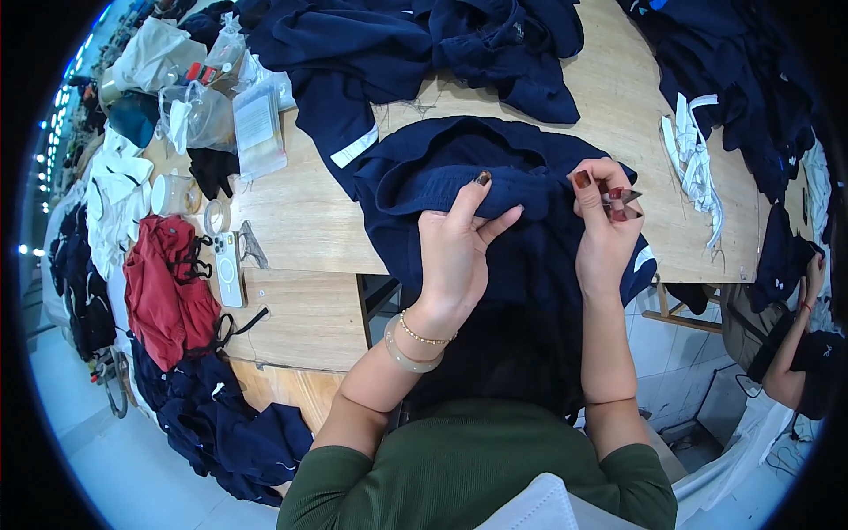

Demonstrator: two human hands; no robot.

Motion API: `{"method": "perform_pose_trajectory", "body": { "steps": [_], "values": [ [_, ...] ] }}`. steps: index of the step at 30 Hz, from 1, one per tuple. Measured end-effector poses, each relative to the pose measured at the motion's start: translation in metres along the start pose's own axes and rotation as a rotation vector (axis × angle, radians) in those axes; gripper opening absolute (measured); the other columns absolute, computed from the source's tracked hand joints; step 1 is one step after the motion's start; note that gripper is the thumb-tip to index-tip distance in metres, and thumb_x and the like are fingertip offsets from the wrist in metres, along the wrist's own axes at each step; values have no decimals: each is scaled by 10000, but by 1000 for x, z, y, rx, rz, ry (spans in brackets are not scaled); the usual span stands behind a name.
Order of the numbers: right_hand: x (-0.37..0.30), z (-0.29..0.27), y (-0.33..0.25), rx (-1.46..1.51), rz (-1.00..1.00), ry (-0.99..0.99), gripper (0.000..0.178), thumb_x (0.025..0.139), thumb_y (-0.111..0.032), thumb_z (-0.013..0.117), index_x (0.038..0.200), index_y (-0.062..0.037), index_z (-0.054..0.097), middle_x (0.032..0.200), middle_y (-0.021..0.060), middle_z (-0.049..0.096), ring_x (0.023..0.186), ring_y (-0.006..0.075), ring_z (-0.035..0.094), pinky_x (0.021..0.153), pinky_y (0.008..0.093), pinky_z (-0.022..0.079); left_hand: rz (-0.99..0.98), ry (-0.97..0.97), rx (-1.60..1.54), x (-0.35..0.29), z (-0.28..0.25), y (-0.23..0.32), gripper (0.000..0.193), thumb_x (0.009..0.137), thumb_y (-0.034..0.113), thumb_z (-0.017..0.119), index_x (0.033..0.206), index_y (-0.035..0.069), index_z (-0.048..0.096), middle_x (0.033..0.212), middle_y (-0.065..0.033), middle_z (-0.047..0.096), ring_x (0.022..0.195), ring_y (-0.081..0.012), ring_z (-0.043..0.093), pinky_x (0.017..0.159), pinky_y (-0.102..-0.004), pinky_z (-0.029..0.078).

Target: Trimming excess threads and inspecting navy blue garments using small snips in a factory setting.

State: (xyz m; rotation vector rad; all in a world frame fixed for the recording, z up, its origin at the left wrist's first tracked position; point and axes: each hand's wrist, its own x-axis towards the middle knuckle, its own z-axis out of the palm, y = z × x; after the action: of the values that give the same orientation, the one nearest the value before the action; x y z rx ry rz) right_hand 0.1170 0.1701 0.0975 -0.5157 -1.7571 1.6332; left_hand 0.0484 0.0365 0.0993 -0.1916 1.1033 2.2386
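A navy garment (530, 243) with a gathered elastic waistband (433, 190) lies over the table's near edge and hangs toward my lap. My left hand (455, 252) grips the waistband, thumb on top and the other fingers partly hidden under the cloth. To its right, my right hand (609, 221) is closed, its thumb and finger pinched beside the garment's edge. Small pointed metal thread snips (629, 198) stick out of that fist. Whether a bit of cloth or thread is also in the pinch, I cannot tell.
More navy garments (353, 44) are heaped at the far side. White fabric strips (693, 163) lie at right. On the left are a phone (229, 269), a tape roll (215, 216), red cloth (168, 291) and plastic bags (199, 115). Another person's arm (795, 327) handles dark cloth at far right.
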Motion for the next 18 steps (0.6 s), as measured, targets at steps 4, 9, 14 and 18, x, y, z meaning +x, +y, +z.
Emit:
{"method": "perform_pose_trajectory", "body": {
  "steps": [4, 9, 14, 18],
  "values": [
    [-3, 8, -13, -381, -252, -198, 205, 781, 24, 717, 976, -22, 677, 741, 43, 544, 670, 115, 530, 576, 243, 415, -30, 30, -18, -4, 4, 2, 151, 937, 145, 571, 900, 28, 660, 896, -34, 680, 820, -106, 664, 777, -294, 582],
    [-3, 21, 6, -487, -562, -203, 150, 791, 20, 699, 925, -37, 664, 740, 70, 551, 644, 160, 554, 537, 283, 439, -23, 6, -12, 0, -4, -7, 149, 941, 117, 572, 926, -4, 658, 868, -47, 673, 762, -119, 660, 708, -280, 590],
    [9, 2, -1, -128, 102, 69, 91, 933, -80, 613, 961, -4, 572, 841, 3, 571, 782, 65, 535, 705, 200, 447, -14, 46, -14, -3, 3, -1, 163, 931, 153, 597, 881, 15, 668, 829, -29, 655, 748, -98, 640, 741, -299, 584],
    [5, -14, -5, -103, 80, 25, 194, 922, -120, 645, 1039, -37, 514, 899, 29, 573, 792, 90, 534, 728, 200, 431, -38, 31, -24, -1, -1, -2, 174, 936, 166, 592, 895, 15, 668, 845, -35, 665, 764, -99, 642, 747, -295, 580]
  ]
}}
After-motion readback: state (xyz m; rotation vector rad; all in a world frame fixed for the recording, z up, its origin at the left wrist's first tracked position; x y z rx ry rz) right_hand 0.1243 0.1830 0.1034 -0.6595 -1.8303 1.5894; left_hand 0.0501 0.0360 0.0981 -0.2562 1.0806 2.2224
